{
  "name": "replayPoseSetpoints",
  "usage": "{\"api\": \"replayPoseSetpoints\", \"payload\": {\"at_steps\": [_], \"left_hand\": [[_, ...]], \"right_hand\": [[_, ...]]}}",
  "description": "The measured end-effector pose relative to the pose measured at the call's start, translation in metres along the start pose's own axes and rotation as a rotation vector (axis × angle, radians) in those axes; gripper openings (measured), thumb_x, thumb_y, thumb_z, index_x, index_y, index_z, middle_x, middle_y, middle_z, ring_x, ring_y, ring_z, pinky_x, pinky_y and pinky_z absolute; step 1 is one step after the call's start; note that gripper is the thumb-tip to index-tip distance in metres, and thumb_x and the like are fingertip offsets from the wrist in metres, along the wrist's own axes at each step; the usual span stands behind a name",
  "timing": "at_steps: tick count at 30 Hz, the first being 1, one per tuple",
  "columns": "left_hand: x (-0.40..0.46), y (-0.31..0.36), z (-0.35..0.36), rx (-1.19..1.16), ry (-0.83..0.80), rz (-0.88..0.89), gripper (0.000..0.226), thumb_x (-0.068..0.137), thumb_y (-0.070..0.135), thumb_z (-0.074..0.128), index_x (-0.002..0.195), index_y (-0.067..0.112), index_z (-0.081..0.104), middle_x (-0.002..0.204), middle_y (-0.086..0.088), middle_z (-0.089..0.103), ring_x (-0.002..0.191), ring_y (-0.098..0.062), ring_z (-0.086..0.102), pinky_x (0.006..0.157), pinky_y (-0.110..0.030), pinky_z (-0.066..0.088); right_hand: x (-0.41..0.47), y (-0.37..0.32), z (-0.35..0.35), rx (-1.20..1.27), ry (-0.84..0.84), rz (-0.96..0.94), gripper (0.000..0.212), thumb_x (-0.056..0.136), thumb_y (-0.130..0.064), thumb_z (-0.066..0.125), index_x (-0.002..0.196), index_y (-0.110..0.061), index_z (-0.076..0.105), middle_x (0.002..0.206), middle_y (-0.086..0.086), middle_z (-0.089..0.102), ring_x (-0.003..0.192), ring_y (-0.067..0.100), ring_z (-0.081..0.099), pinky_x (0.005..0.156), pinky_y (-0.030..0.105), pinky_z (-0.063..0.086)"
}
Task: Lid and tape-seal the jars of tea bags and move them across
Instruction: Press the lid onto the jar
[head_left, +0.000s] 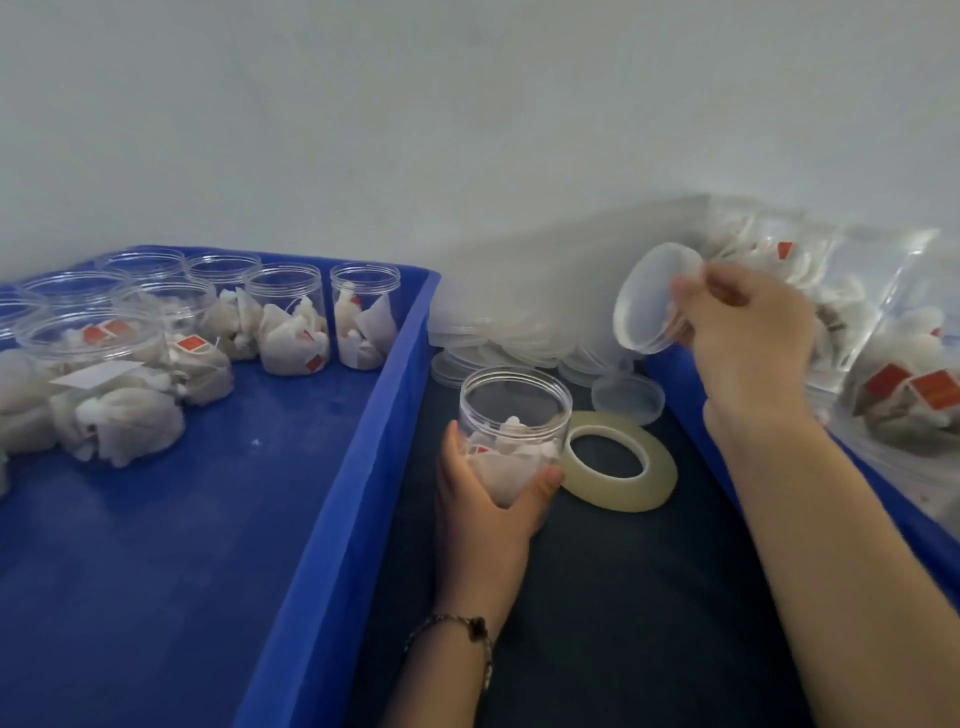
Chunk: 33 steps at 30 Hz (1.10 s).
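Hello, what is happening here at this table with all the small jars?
A person is closing jars of tea bags. The left hand grips an open jar standing on the dark mat, and the right hand holds a clear lid raised above it, not yet on. A roll of tape lies flat beside the jar, with spare lids piled behind. More open jars wait in the blue tray on the left.

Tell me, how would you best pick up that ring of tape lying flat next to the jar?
The tape roll lies flat on the dark surface beside the jar held in the left hand. Probably best from above on its right, free side: one finger inside the hole, thumb on the outer edge, pinching the band. Its low, flat pose leaves little side wall to grasp.
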<state>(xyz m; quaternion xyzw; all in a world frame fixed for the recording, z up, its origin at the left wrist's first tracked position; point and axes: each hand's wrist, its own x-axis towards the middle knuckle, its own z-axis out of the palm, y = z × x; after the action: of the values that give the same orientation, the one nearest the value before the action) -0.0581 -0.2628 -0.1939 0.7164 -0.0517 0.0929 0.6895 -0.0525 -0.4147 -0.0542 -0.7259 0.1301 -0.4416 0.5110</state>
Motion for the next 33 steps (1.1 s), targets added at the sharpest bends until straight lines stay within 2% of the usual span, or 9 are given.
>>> {"api": "replayPoseSetpoints", "payload": {"at_steps": [4, 7, 13, 16, 21, 26, 29, 31, 33], "left_hand": [[-0.004, 0.002, -0.001, -0.042, 0.046, -0.016, 0.090, 0.047, 0.048, 0.086, 0.122, 0.046, 0.036, 0.107, 0.030, 0.046, 0.095, 0.011, 0.049, 0.071, -0.011, 0.037], [-0.009, 0.005, 0.001, -0.012, 0.034, -0.034, 0.086, 0.034, 0.053, 0.085, 0.103, 0.049, 0.034, 0.106, 0.024, 0.047, 0.093, 0.007, 0.050, 0.070, -0.016, 0.043], [-0.010, 0.006, 0.003, 0.022, 0.016, -0.014, 0.087, 0.035, 0.051, 0.085, 0.102, 0.046, 0.030, 0.109, 0.022, 0.043, 0.096, 0.005, 0.048, 0.069, -0.015, 0.039], [-0.010, 0.006, 0.002, 0.027, 0.017, -0.008, 0.094, 0.033, 0.054, 0.082, 0.110, 0.043, 0.029, 0.111, 0.022, 0.042, 0.099, 0.003, 0.047, 0.073, -0.020, 0.041], [-0.007, 0.008, 0.001, 0.036, -0.040, -0.060, 0.096, 0.037, 0.054, 0.083, 0.109, 0.047, 0.019, 0.104, 0.028, 0.037, 0.093, 0.007, 0.045, 0.065, -0.016, 0.040], [-0.004, 0.010, 0.001, 0.039, -0.066, -0.127, 0.092, 0.033, 0.054, 0.081, 0.095, 0.055, 0.013, 0.097, 0.031, 0.033, 0.084, 0.009, 0.042, 0.058, -0.013, 0.035], [-0.003, 0.013, 0.004, 0.031, -0.061, -0.151, 0.093, 0.031, 0.053, 0.081, 0.092, 0.056, 0.011, 0.095, 0.030, 0.033, 0.081, 0.010, 0.040, 0.056, -0.014, 0.034], [-0.004, 0.016, 0.004, 0.047, -0.063, -0.168, 0.098, 0.034, 0.050, 0.084, 0.097, 0.055, 0.009, 0.092, 0.029, 0.032, 0.078, 0.009, 0.040, 0.054, -0.013, 0.032], [-0.004, 0.015, 0.002, 0.051, -0.061, -0.167, 0.100, 0.029, 0.059, 0.076, 0.106, 0.048, 0.014, 0.092, 0.028, 0.037, 0.079, 0.008, 0.045, 0.054, -0.013, 0.035]], "right_hand": [[-0.037, -0.013, -0.017, 0.431, -0.194, 0.320, 0.029, 0.087, -0.005, 0.063, 0.113, -0.016, 0.058, 0.077, 0.000, 0.070, 0.069, 0.012, 0.068, 0.060, 0.023, 0.056], [-0.039, -0.012, -0.018, 0.241, -0.525, 0.461, 0.020, 0.092, -0.001, 0.053, 0.103, -0.010, 0.067, 0.079, 0.007, 0.070, 0.059, 0.011, 0.065, 0.051, 0.018, 0.051], [-0.037, 0.001, -0.019, -0.283, -0.757, 0.109, 0.023, 0.091, -0.036, 0.058, 0.112, -0.032, 0.066, 0.092, -0.023, 0.066, 0.086, -0.006, 0.060, 0.077, 0.015, 0.048], [-0.037, 0.001, -0.017, -0.371, -0.899, -0.001, 0.069, 0.066, -0.069, 0.057, 0.124, -0.032, 0.060, 0.108, -0.025, 0.062, 0.100, -0.009, 0.057, 0.086, 0.015, 0.045], [-0.038, -0.004, -0.015, -0.395, -0.932, -0.118, 0.089, 0.042, -0.071, 0.067, 0.124, -0.037, 0.060, 0.119, -0.024, 0.058, 0.102, -0.005, 0.057, 0.091, 0.018, 0.045], [-0.042, -0.009, -0.013, -0.461, -0.926, -0.159, 0.082, 0.050, -0.061, 0.077, 0.125, -0.033, 0.060, 0.133, -0.019, 0.053, 0.108, -0.009, 0.049, 0.090, 0.011, 0.035], [-0.050, -0.022, -0.010, -0.679, -0.868, -0.180, 0.078, 0.055, -0.063, 0.074, 0.125, -0.031, 0.060, 0.131, -0.015, 0.055, 0.114, 0.001, 0.049, 0.090, 0.020, 0.039], [-0.061, -0.033, -0.005, -0.894, -0.766, -0.193, 0.073, 0.057, -0.075, 0.063, 0.114, -0.030, 0.065, 0.116, -0.010, 0.062, 0.097, 0.012, 0.051, 0.072, 0.029, 0.043], [-0.077, -0.042, 0.005, -1.069, -0.636, -0.195, 0.070, 0.062, -0.082, 0.055, 0.103, -0.026, 0.063, 0.090, -0.004, 0.058, 0.081, 0.016, 0.040, 0.053, 0.029, 0.029]]}}
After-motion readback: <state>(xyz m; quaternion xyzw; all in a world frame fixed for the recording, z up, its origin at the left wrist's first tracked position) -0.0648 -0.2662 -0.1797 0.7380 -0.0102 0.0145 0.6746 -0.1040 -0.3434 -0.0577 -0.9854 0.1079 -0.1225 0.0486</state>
